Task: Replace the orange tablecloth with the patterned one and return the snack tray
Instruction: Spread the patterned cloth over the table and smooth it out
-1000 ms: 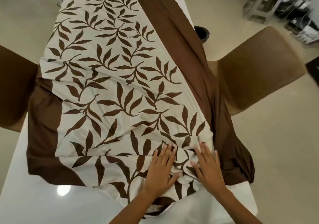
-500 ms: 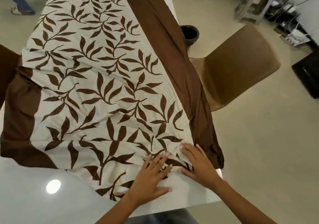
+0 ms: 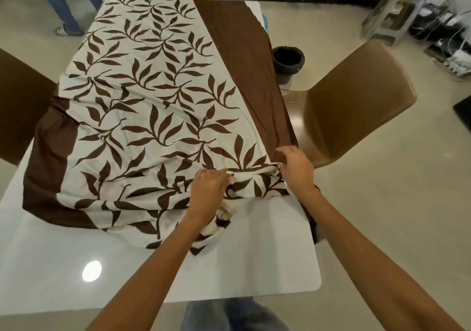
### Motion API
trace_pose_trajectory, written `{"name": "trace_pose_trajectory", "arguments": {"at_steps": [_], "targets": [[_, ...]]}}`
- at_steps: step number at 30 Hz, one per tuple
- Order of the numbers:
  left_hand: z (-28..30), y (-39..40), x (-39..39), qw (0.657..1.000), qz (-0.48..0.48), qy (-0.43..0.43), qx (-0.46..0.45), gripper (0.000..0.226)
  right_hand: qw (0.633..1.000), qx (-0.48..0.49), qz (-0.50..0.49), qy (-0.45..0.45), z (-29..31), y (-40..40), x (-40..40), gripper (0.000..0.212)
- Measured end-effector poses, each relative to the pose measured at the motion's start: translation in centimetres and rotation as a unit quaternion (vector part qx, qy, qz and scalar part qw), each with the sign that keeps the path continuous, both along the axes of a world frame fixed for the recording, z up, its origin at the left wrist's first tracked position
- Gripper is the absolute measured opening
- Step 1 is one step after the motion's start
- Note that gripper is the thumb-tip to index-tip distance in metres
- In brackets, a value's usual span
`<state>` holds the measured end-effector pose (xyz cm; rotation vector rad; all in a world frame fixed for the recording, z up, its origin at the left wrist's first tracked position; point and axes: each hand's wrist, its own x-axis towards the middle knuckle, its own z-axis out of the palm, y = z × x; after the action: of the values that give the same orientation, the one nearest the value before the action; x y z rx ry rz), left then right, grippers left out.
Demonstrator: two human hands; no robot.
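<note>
Tablecloth [image 3: 153,106], cream with brown leaf print and brown border, spread crookedly over the far part of a white table [image 3: 267,249], its near edge bunched and the near end of the tabletop bare. Left hand [image 3: 210,190] and right hand [image 3: 297,169], fingers curled, each grip the bunched near edge, the right at the brown border by the table's right side. Brown chair [image 3: 356,101] to the right, dark bin [image 3: 288,62] beyond it; another person's legs [image 3: 63,7] at far left.

Both hands [image 3: 211,190] [image 3: 297,169] grip tablecloth [image 3: 153,101] — bunched.
</note>
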<state>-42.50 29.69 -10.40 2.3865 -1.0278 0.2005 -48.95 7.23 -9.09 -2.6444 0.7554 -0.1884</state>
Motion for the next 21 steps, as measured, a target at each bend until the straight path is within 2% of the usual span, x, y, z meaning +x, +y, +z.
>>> {"name": "trace_pose_trajectory", "arguments": {"at_steps": [2, 3, 5, 7, 9, 11, 14, 16, 17, 21], "targets": [[0.6, -1.1, 1.2, 0.998, 0.050, 0.036, -0.010, 0.014, 0.991, -0.035, 0.050, -0.122, -0.5, 2.2, -0.3, 0.023], [0.6, -1.4, 1.7, 0.996, 0.069, 0.051, -0.013, 0.016, 0.983, -0.055, 0.104, -0.144, -1.2, 3.0, -0.9, 0.026], [0.4, -1.7, 2.1, 0.994, 0.088, 0.055, -0.019, 0.018, 0.970, -0.084, 0.188, -0.130, -3.3, 4.0, -2.6, 0.042], [0.2, -1.7, 2.2, 0.995, 0.087, 0.050, -0.021, 0.017, 0.969, -0.097, 0.211, -0.082, -5.1, 4.2, -4.0, 0.057], [0.1, -1.6, 2.3, 0.995, 0.081, 0.057, -0.006, 0.018, 0.976, -0.114, 0.183, -0.028, -6.3, 3.8, -4.3, 0.062], [0.1, -1.7, 2.2, 0.995, 0.079, 0.051, 0.023, 0.019, 0.986, -0.096, 0.134, -0.013, -6.3, 3.3, -3.4, 0.051], [-0.3, -1.7, 1.1, 0.997, 0.024, -0.070, 0.039, 0.021, 0.992, -0.046, 0.106, -0.059, -6.0, 2.9, -2.0, 0.023], [-1.3, -1.0, -0.4, 0.984, -0.074, -0.153, 0.054, 0.031, 0.994, 0.005, 0.097, -0.058, -5.7, 2.5, -1.4, 0.019], [-2.0, -0.4, -1.1, 0.977, -0.116, -0.168, 0.069, 0.036, 0.995, 0.035, 0.083, -0.049, -5.5, 2.2, -1.2, 0.019], [-4.9, 2.7, -2.8, 0.964, -0.166, -0.125, 0.167, 0.058, 0.988, 0.139, 0.067, -0.004, -4.6, 0.6, -0.9, 0.018]]}}
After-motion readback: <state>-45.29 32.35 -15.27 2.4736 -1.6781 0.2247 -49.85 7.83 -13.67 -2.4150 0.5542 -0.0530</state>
